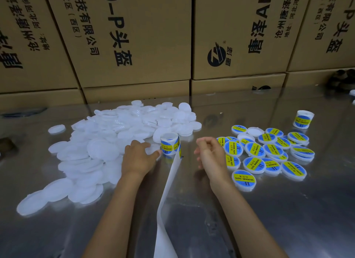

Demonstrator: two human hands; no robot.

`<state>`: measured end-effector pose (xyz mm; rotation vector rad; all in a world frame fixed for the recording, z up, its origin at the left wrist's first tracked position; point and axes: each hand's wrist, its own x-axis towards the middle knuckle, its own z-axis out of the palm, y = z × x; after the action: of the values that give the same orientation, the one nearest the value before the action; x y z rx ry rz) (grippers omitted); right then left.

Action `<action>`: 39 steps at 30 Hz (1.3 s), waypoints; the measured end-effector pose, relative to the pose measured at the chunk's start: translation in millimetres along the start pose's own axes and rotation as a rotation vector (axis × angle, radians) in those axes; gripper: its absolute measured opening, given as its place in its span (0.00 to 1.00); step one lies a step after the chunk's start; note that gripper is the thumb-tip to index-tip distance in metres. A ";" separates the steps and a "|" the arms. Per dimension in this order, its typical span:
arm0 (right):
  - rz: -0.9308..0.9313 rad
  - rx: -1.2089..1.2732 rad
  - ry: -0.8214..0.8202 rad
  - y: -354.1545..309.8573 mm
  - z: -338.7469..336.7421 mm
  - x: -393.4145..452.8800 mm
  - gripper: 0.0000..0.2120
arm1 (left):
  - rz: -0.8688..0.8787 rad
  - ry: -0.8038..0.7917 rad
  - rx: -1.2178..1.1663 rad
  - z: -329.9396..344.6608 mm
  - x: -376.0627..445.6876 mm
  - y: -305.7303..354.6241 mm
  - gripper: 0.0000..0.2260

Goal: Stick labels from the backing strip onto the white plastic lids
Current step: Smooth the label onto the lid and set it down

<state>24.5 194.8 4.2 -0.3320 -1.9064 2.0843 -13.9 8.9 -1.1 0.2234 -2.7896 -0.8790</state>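
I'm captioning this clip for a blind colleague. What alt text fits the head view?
Two bare hands work at a shiny table: the left hand rests on a blank white lid beside a label roll, the right hand hovers loosely curled. Unlabelled lids pile left, labelled lids right, before cardboard boxes.

The left hand (138, 156) rested on the counter (269, 209) at the near edge of a heap of unlabelled lids (107, 142), which spread away to its left and behind it. Just right of that hand stood a label roll (170, 143), its backing strip (169, 190) trailing toward the person between both forearms. The right hand (208, 152) hung right of the roll. Labelled lids (269, 154) lay beside and right of it, a second roll (303, 119) beyond them. Cardboard boxes (134, 37) stood behind everything.
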 end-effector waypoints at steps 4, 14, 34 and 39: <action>-0.136 -0.150 -0.062 6.8 5.6 -0.4 0.05 | 0.022 0.062 -0.064 -3.7 -1.4 2.8 0.17; -0.243 -0.399 -0.232 28.8 12.3 6.1 0.23 | -0.108 0.062 -0.700 -22.4 -7.8 29.4 0.07; -0.249 -0.511 -0.234 30.7 17.4 10.6 0.23 | -0.185 -0.064 -0.844 6.8 -9.0 32.0 0.07; -0.283 -0.551 -0.226 29.1 16.1 10.0 0.19 | -0.079 -0.064 -0.728 7.9 -8.9 30.1 0.03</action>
<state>7.5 181.4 -23.0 0.0671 -2.4775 1.4443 -9.6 39.4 8.7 0.1825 -2.3199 -1.8549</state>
